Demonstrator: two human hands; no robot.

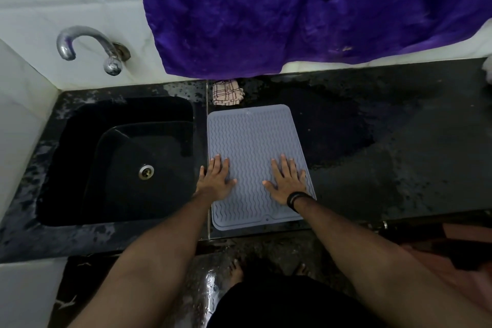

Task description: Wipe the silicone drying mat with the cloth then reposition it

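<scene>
A grey silicone drying mat (253,136) with wavy ridges lies flat on the black counter, just right of the sink. My left hand (217,178) rests palm down on the mat's left edge, fingers spread. On the mat's right side my right hand (287,181) lies flat too, a black band on its wrist. Neither hand holds anything. A crumpled checked cloth (227,92) sits on the counter just beyond the mat's far edge, apart from both hands.
A black sink (80,141) with a metal drain (146,171) lies left of the mat, under a curved tap (87,44) on the white tiled wall. A large purple fabric (306,13) hangs over the back wall. The black counter (386,141) stretches right, with a wet patch.
</scene>
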